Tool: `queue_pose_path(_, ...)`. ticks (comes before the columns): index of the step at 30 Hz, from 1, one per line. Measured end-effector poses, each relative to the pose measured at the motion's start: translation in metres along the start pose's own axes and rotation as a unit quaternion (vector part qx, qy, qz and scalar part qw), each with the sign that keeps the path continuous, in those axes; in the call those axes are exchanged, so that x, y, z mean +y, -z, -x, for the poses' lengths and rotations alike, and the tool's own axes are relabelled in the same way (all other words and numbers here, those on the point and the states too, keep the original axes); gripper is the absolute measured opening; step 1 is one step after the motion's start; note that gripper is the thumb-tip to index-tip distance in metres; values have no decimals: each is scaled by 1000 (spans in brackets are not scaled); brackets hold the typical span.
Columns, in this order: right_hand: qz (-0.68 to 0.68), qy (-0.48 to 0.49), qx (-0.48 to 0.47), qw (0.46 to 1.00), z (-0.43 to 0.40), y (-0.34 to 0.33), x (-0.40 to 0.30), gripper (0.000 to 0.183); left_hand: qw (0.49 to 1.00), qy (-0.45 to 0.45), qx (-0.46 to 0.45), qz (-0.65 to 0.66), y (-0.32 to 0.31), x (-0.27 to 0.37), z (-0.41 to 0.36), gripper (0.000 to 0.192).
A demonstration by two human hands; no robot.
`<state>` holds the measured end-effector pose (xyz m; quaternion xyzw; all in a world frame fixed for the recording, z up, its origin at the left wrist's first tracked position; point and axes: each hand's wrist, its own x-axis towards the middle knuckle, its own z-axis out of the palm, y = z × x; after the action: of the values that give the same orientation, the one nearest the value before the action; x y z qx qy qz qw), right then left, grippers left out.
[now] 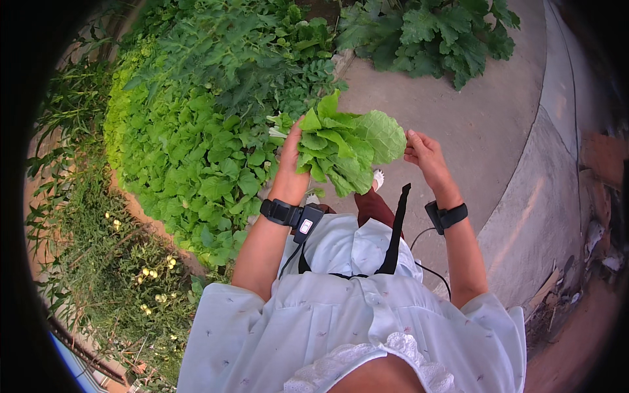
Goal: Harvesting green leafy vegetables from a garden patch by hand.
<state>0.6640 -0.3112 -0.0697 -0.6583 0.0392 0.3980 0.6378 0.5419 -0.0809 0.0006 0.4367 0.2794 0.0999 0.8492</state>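
A bunch of leafy greens [339, 147] is held in my left hand [290, 159], with the thumb lying along its near-left side. Pale stem ends [277, 132] poke out to the left of that hand, and the leaves spread right. One broad veined leaf [383, 135] reaches out toward my right hand [425, 150]. The bent thumb and fingers of that hand are at the leaf's outer edge; whether they pinch it cannot be told. The bunch is at about waist height above the path, in front of my legs.
A dense bed of low greens [196, 147] grows on the left, with taller leafy plants [236, 54] beyond. Tomato plants [152, 275] bear pale fruit at lower left. A large-leaved plant [442, 39] overhangs the concrete path [471, 123]. Debris [555, 290] lies along the right side.
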Motion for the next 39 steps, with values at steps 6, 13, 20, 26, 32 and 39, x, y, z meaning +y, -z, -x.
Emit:
queue_pose_path(6,43,-15,2,999,-24,-7,5,26,982,-1,175,65,17,-4,0,25)
queue_pose_path(13,140,-96,-145,975,-43,-51,30,20,941,37,263,209,109,-32,16,21)
queue_pose_path(20,258,-141,-282,913,-87,-150,48,26,917,57,366,151,178,-36,58,15)
queue_pose_path(26,324,-158,-330,872,-117,-264,72,30,903,113,347,225,262,-23,73,20)
queue_pose_path(32,314,-207,-302,876,-158,-381,124,28,884,97,327,320,364,-28,60,23)
queue_pose_path(39,313,-221,-228,895,-259,-496,213,28,829,205,383,353,449,-49,96,19)
